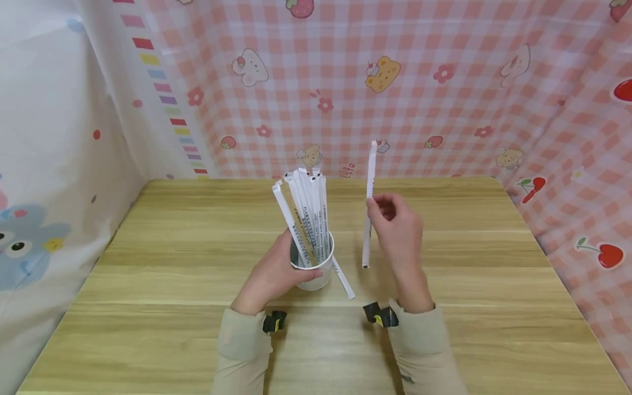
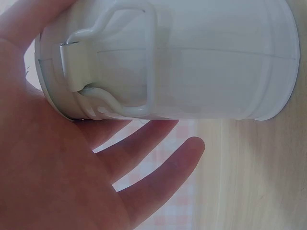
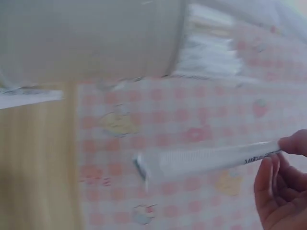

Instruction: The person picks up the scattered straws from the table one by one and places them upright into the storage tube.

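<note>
My left hand (image 1: 271,274) holds a white bucket-shaped cup (image 1: 316,282) near its rim, thumb across the front and fingers around the far side. In the left wrist view, a wire handle (image 2: 151,62) hangs against the cup's wall. Several white paper-wrapped straws (image 1: 308,206) with dark print stand in it, leaning up and left. To the right of the cup, my right hand (image 1: 401,233) pinches one wrapped straw (image 1: 371,173) around its middle, nearly upright; its lower end (image 3: 160,165) shows in the right wrist view. Another wrapped straw (image 1: 344,281) lies on the table beside the cup.
The wood-grain table (image 1: 474,274) reaches back to a pink checked curtain (image 1: 296,109). A white curtain (image 1: 54,137) hangs at the left, and a cherry-printed one (image 1: 582,192) at the right. Black straps (image 1: 380,315) sit at both wrists.
</note>
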Available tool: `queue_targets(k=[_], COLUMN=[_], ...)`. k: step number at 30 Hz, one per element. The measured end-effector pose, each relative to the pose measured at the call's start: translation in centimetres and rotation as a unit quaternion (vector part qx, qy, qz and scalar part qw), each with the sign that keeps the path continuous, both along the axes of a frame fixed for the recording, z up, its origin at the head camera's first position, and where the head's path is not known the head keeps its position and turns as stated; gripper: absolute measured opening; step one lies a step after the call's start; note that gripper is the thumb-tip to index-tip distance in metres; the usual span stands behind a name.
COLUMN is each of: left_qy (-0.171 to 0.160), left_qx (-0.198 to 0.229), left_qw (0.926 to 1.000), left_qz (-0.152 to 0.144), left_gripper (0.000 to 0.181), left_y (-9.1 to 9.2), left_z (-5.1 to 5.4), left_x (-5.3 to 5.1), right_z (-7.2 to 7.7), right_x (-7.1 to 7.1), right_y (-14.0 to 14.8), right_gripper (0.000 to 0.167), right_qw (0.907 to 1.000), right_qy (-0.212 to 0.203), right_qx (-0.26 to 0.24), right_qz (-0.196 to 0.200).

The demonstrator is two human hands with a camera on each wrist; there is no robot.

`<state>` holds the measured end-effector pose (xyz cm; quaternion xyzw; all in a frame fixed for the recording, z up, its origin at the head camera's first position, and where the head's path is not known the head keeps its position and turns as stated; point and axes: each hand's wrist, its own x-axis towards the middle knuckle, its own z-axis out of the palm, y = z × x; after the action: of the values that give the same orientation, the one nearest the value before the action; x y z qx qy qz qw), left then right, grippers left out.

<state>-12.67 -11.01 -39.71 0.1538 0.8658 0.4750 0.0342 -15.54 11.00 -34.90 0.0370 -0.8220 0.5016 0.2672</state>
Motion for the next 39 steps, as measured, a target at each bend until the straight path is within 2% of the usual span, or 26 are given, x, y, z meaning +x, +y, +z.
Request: queue_targets(k=[4,8,11,13,20,28,33,38,39], left_qy=[-0.005,-0.006,-0.008,-0.008,-0.004,0.003,0.009,0.012,0.011], left_qx=[-0.002,-0.006,-0.005,-0.002,0.018,0.024,0.019,0.021,0.023], left_qw=[1.0000,1.0000,0.9999,0.9999,0.9997,0.9996,0.9995,0.9990,0.9990], left_qz=[0.003,0.003,-0.006,-0.011,-0.016,-0.017,-0.025,-0.037,-0.038], left_gripper=[0.101,0.101,0.101,0.102,0.103,0.102,0.102,0.100,0.099], left_y=[0.0,0.0,0.0,-0.1,0.0,0.1,-0.1,-0.2,-0.1], left_z=[0.0,0.2,0.3,0.3,0.3,0.3,0.2,0.2,0.7], left_x=[0.0,0.1,0.0,0.0,0.0,0.0,-0.1,-0.1,0.1], right_z=[1.8,3.4,3.9,3.8,1.7,-0.5,-1.7,-2.6,-2.7], right_x=[1.7,3.4,3.9,3.8,2.5,1.6,1.1,0.5,0.5], right_y=[0.0,-0.2,-0.6,-1.0,-2.9,-5.0,-5.7,-6.0,-6.0], right_gripper=[0.026,0.019,0.014,0.014,0.015,0.015,0.012,0.011,0.011], right_qw=[0.9968,0.9858,0.9748,0.9726,0.9783,0.9821,0.9801,0.9745,0.9738], right_qy=[0.073,0.151,0.194,0.200,0.180,0.103,0.062,0.033,0.029], right_qx=[-0.031,-0.065,-0.087,-0.085,0.002,0.086,0.133,0.188,0.195], right_qz=[0.006,0.036,0.069,0.083,0.103,0.132,0.134,0.118,0.113])
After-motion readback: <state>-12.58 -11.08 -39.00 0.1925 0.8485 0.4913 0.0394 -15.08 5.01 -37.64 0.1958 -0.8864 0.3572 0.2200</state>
